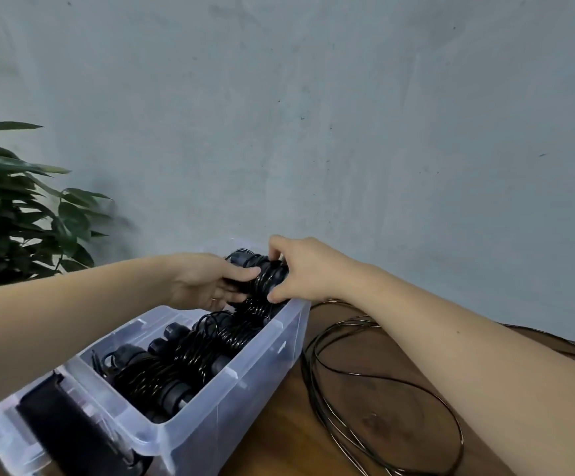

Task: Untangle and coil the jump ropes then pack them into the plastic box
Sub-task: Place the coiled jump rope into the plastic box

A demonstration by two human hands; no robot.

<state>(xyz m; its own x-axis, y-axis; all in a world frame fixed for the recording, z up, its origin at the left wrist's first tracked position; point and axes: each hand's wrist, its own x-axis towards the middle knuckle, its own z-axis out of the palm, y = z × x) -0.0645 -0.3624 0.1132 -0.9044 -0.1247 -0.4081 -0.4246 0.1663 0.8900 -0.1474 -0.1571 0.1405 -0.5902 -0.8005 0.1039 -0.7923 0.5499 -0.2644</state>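
A brown wooden table stands against a plain grey-blue wall, and a plant with dark green leaves is at the left. On the table is a clear plastic box. Inside it lie several coiled black jump ropes with their handles, packed close together. To the right of the box, a loose jump rope lies on the wood in wide loops.

Both arms reach forward over the box. The left hand and the right hand grasp one coiled jump rope bundle from both sides, with fingers and thumbs curled around it. The bundle is at the far end of the box, just above the other ropes.
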